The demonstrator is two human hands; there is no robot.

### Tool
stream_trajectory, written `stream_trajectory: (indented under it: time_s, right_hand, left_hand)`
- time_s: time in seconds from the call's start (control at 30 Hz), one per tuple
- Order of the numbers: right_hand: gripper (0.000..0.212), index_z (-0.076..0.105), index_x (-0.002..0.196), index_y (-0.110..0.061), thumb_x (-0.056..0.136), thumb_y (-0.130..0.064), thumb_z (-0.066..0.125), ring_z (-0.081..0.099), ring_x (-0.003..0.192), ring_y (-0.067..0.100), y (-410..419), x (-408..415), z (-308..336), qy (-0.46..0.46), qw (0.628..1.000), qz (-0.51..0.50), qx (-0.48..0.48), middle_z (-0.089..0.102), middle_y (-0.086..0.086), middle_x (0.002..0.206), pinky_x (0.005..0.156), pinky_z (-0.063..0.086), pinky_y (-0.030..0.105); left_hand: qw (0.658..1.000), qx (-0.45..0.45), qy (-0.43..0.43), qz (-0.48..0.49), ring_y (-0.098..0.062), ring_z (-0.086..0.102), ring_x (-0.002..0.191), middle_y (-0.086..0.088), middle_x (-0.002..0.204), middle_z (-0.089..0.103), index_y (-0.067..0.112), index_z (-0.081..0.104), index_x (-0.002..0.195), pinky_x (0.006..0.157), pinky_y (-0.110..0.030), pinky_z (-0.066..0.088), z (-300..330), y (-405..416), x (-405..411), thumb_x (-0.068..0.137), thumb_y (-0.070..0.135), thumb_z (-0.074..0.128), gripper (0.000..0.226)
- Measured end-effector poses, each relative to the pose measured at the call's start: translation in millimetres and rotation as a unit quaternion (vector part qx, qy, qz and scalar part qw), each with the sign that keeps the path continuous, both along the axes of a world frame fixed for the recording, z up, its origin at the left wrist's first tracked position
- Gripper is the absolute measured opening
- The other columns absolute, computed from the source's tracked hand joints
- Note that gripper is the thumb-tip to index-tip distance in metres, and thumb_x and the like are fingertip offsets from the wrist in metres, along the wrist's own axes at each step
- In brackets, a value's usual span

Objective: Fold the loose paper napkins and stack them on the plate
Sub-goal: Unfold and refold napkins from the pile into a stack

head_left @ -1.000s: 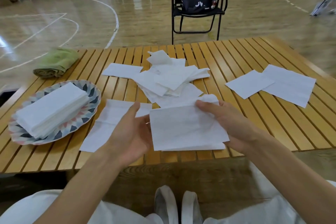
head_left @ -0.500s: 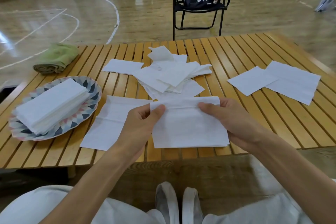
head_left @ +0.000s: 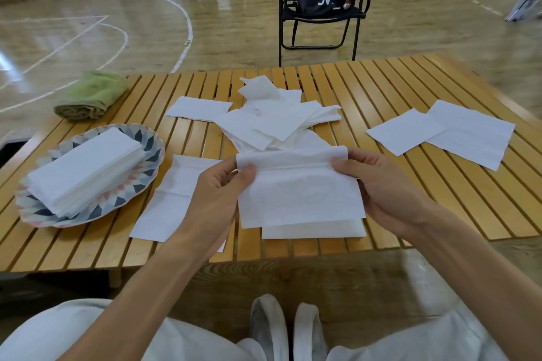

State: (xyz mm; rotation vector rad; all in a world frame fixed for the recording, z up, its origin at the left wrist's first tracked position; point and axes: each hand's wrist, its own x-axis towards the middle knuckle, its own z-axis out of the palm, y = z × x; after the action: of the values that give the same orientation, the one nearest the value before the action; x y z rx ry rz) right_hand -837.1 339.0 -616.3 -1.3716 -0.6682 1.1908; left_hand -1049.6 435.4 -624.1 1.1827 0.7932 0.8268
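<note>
A half-folded napkin (head_left: 299, 193) hangs just above the tabletop's (head_left: 410, 184) near edge, its top corners pinched in the grip of the left hand (head_left: 218, 184) and right hand (head_left: 378, 184). Behind lies a loose napkin pile (head_left: 275, 123); at left, the plate (head_left: 152, 146) carries a folded stack (head_left: 85, 173).

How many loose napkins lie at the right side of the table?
2: the nearer napkin toward the table's middle, and the farther napkin beside it, their edges overlapping. None there looks hidden.

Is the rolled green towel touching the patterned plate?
Apart. The head view shows bare wooden slats between the rolled green towel and the patterned plate.
</note>
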Motion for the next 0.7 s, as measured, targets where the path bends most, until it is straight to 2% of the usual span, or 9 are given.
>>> stream_trajectory:
  time_s: [0.1,0.17,0.27,0.33,0.4,0.47,0.53,0.63,0.7]
  right_hand:
    - [0.023,0.077,0.103,-0.019,0.098,-0.011,0.057,0.064,0.099,0.032,0,1,4,0.008,1.000,-0.005,0.029,0.074,0.010,0.107,0.087,0.052,0.043]
    - [0.026,0.077,0.105,-0.016,0.100,-0.009,0.052,0.060,0.097,0.034,0,3,7,-0.008,0.999,-0.015,0.049,0.071,0.018,0.110,0.087,0.048,0.047]
    - [0.039,0.078,0.100,-0.019,0.105,-0.009,0.040,0.064,0.093,0.041,1,4,4,-0.117,0.991,-0.030,0.061,0.074,0.014,0.103,0.087,0.049,0.053]
    - [0.047,0.078,0.092,-0.020,0.106,-0.010,0.034,0.066,0.083,0.035,2,4,3,-0.165,0.984,-0.028,0.063,0.075,0.009,0.091,0.078,0.051,0.047]
    - [0.047,0.077,0.093,-0.015,0.105,-0.017,0.032,0.064,0.084,0.040,3,5,0,-0.190,0.980,-0.025,0.062,0.073,0.013,0.090,0.073,0.051,0.051]
    - [0.046,0.075,0.099,-0.009,0.101,-0.029,0.034,0.059,0.092,0.051,4,8,-3,-0.197,0.978,-0.021,0.060,0.070,0.023,0.096,0.076,0.050,0.061]
    - [0.048,0.075,0.101,-0.008,0.101,-0.038,0.037,0.058,0.093,0.052,4,9,-3,-0.193,0.979,-0.017,0.059,0.068,0.026,0.098,0.074,0.049,0.055]
    - [0.052,0.077,0.097,-0.011,0.106,-0.045,0.038,0.064,0.084,0.041,3,8,0,-0.193,0.979,-0.026,0.056,0.072,0.020,0.094,0.076,0.049,0.045]
    - [0.054,0.078,0.090,-0.012,0.102,-0.050,0.042,0.060,0.076,0.032,2,10,0,-0.208,0.977,-0.024,0.043,0.068,0.021,0.086,0.074,0.047,0.038]
  left_hand:
    - [1.000,0.014,-0.028,0.003,-0.012,0.070,0.097,0.005,0.104,0.074,0.022,0.068,0.112,0.077,-0.030,0.061,4,3,-3,0.099,0.008,0.050,0.026]
    - [0.997,0.064,-0.033,-0.004,-0.012,0.069,0.102,0.004,0.109,0.073,0.021,0.067,0.114,0.080,-0.028,0.059,7,4,-6,0.099,0.005,0.048,0.029]
    - [0.983,0.175,0.052,-0.008,-0.004,0.068,0.097,0.019,0.099,0.073,0.033,0.067,0.108,0.076,-0.020,0.056,5,6,-8,0.100,0.005,0.049,0.034]
    - [0.971,0.211,0.107,-0.023,-0.014,0.068,0.096,0.017,0.099,0.073,0.038,0.069,0.105,0.077,-0.032,0.059,0,7,-8,0.103,0.004,0.043,0.042]
    - [0.969,0.211,0.123,-0.036,-0.024,0.066,0.096,0.007,0.098,0.073,0.030,0.071,0.104,0.082,-0.040,0.059,-2,8,-7,0.104,0.003,0.035,0.046]
    - [0.973,0.199,0.109,-0.036,-0.019,0.067,0.094,0.001,0.098,0.073,0.018,0.071,0.103,0.080,-0.032,0.058,0,8,-6,0.105,0.006,0.032,0.041]
    - [0.974,0.198,0.106,-0.032,-0.019,0.067,0.096,0.001,0.099,0.072,0.017,0.072,0.103,0.079,-0.033,0.056,0,9,-6,0.106,0.017,0.034,0.039]
    - [0.970,0.208,0.124,-0.018,-0.021,0.062,0.094,0.007,0.096,0.069,0.025,0.075,0.097,0.077,-0.036,0.054,-3,8,-7,0.105,0.030,0.039,0.037]
    - [0.964,0.230,0.132,-0.013,-0.014,0.061,0.088,0.014,0.093,0.069,0.025,0.074,0.096,0.073,-0.030,0.051,-3,5,-6,0.099,0.026,0.053,0.021]
